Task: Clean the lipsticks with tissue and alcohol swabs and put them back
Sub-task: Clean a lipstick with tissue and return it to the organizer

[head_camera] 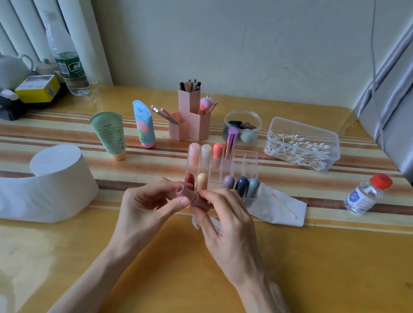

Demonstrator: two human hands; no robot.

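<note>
Both hands work just in front of the clear organizer (250,163), a little above the surface (315,280). The left hand (150,201) pinches the mauve lipstick (188,196) between the thumb and curled fingers, close to its open end, which points up and to the left. The right hand (229,213) grips the other end with bent fingers. A small piece of tissue (212,224) shows under this hand.

In my judgement the task is somewhere in the middle. Nine lipsticks stand in the organizer, four in the back row and five in the front row. One front compartment is free, between the beige lipstick (201,181) and the lilac lipstick (228,182), so the held one probably belongs there. Two back compartments on the right are free too. A used tissue sheet (272,209) with a cotton swab (284,207) on it lies just right of the organizer, which suggests some cleaning is already done. The alcohol bottle (366,193) stands capped, well apart on the right, the swab box (302,144) is behind the organizer on the right, and the tissue roll (58,174) is on the left.

Which standing lipsticks are already clean I cannot tell. It is also hard to see if the open tube is the cap or the body, and if any colour is inside. The right hand's fingers hide the join and most of the tissue.
</note>
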